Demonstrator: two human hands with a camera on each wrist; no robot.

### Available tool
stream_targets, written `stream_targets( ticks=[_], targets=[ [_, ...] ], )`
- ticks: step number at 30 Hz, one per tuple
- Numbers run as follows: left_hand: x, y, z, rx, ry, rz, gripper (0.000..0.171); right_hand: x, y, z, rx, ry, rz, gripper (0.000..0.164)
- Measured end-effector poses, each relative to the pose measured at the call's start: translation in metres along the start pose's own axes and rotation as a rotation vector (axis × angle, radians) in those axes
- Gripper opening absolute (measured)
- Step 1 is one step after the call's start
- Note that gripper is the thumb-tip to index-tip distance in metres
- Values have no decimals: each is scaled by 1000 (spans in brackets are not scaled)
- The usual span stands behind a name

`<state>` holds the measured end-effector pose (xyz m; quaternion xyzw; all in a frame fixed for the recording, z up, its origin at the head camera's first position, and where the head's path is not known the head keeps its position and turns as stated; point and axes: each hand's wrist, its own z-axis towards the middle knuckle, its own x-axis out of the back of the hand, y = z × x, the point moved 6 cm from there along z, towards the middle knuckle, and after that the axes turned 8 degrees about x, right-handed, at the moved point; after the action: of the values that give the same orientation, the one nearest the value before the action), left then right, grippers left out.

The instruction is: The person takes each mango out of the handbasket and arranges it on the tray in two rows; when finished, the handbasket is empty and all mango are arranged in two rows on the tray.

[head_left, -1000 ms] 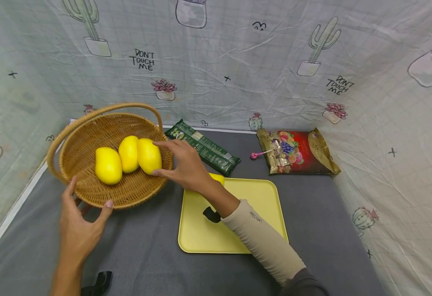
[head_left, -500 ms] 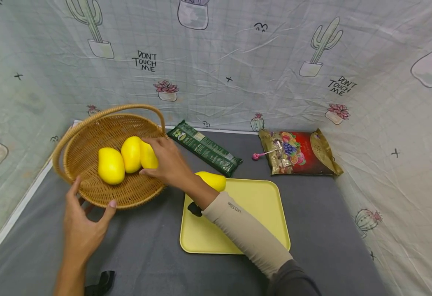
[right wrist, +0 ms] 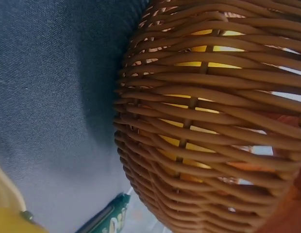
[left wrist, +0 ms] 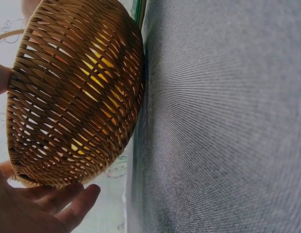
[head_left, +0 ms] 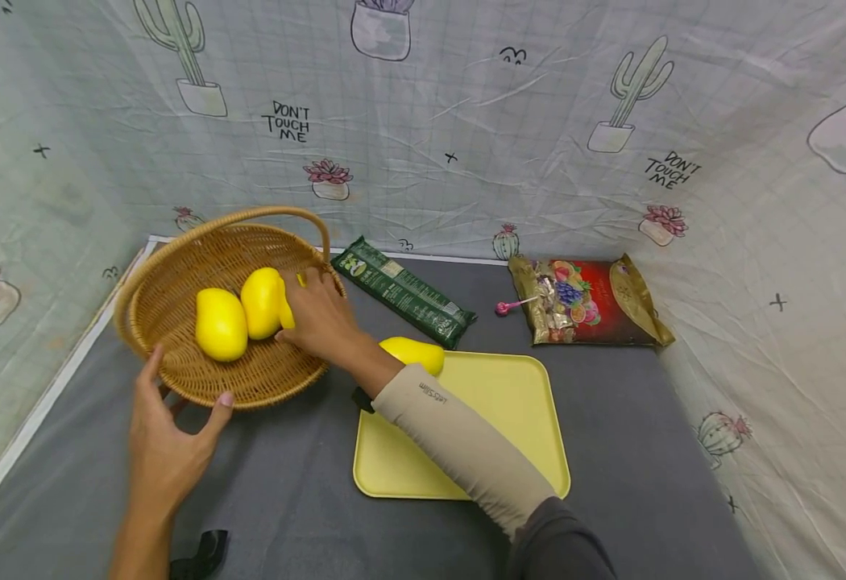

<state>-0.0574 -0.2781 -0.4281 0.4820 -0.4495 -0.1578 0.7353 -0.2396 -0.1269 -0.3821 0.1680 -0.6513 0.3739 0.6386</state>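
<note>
A brown wicker basket (head_left: 256,391) with an arched handle stands at the left, tilted toward me. Inside it lie yellow mangoes: one at the left (head_left: 221,325), another in the middle (head_left: 261,302), and a third at the right (head_left: 287,308), mostly hidden by my right hand (head_left: 319,316). That hand reaches over the basket's right rim, its fingers curled over the third mango. My left hand (head_left: 169,435) holds the basket's near-left side, thumb at the rim; in the left wrist view its fingers (left wrist: 75,204) lie against the weave. One more mango (head_left: 413,354) rests on the far-left corner of a yellow tray (head_left: 517,427).
Behind the tray lies a long green packet (head_left: 404,292). A red and gold candy bag (head_left: 590,302) lies at the back right, with a pink lollipop (head_left: 513,306) beside it. A printed cloth (head_left: 423,121) hangs along the back and sides of the grey table (head_left: 285,491).
My right hand has moved left and closed over the rightmost mango, hiding most of it. The mango on the tray has come into fuller view. My left hand keeps its hold on the basket.
</note>
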Motion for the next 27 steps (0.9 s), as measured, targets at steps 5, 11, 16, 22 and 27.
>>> stream_targets(
  ticks=[5, 11, 16, 22, 27],
  targets=[
    [0, 0, 0, 7, -3, 13, 107, -7, -1, 7, -33, -21, -53, 98],
    [0, 1, 0, -8, 2, 14, 105, -14, -2, 13, -29, -25, -121, 99],
    [0, 2, 0, -12, 4, 11, 105, -11, -2, 10, -13, -17, -93, 97],
    [1, 1, 1, -15, 11, 7, 105, -5, -3, 2, 24, 4, -27, 96],
    [1, -1, 1, -14, 9, -8, 105, 2, -5, -6, 62, 29, 28, 95]
  ],
)
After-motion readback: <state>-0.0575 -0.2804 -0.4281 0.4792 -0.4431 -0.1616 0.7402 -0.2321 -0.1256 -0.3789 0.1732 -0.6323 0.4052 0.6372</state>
